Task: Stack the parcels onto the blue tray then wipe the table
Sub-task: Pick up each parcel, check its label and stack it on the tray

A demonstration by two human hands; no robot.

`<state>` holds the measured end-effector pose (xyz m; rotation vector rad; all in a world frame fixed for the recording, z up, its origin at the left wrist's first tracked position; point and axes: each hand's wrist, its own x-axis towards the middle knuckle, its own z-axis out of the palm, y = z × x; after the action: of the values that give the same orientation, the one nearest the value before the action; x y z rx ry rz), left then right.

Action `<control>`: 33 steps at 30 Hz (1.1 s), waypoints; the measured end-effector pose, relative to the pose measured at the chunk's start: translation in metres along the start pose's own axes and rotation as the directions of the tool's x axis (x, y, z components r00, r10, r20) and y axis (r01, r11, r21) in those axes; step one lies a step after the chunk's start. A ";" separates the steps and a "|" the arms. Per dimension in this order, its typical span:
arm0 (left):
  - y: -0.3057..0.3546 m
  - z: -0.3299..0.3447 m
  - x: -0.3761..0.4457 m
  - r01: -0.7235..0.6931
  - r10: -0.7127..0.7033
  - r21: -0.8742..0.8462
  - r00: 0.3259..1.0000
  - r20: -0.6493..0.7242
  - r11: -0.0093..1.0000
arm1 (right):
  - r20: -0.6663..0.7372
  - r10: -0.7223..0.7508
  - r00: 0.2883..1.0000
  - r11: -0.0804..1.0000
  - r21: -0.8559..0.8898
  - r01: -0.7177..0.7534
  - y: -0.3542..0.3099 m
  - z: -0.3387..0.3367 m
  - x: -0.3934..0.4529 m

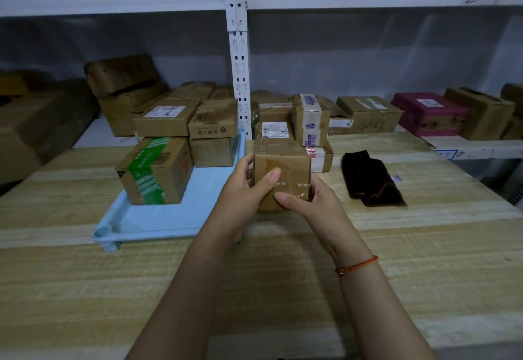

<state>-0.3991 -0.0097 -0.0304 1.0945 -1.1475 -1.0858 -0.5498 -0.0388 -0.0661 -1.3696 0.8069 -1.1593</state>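
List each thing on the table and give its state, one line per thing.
Held parcel: taped shut, gripped by left hand and right hand.
Blue tray: partly loaded.
Green-taped parcel: on the tray.
Dark cloth: folded, untouched.

A taped brown parcel [281, 167] sits upright between the fingers [249, 161]; left of them, the blue tray [158, 221] carries four stacked parcels [181, 144].
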 end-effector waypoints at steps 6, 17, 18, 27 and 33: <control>-0.004 -0.002 0.003 0.000 -0.001 0.013 0.997 0.078 1.000 | -0.018 -0.011 1.000 1.000 -0.012 0.011 0.002 -0.002 0.001; -0.005 -0.008 0.004 0.046 -0.043 -0.016 0.987 0.153 0.999 | -0.035 -0.020 0.999 1.000 -0.005 0.020 0.002 -0.002 0.000; -0.004 -0.007 0.004 0.045 -0.044 -0.005 0.989 0.139 0.999 | -0.032 -0.023 0.999 1.000 -0.002 0.023 0.001 -0.002 0.000; -0.002 0.003 -0.001 0.002 -0.002 -0.003 0.999 -0.047 1.000 | 0.005 -0.035 0.999 0.999 -0.039 0.035 -0.004 -0.001 -0.004; -0.002 -0.007 -0.002 -0.075 0.059 0.168 0.993 0.098 0.983 | 0.028 -0.038 0.999 0.992 -0.117 0.041 -0.007 -0.008 -0.005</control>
<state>-0.3924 -0.0077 -0.0328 1.1390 -1.3629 -1.0084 -0.5601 -0.0355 -0.0607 -1.5003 0.8442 -1.1372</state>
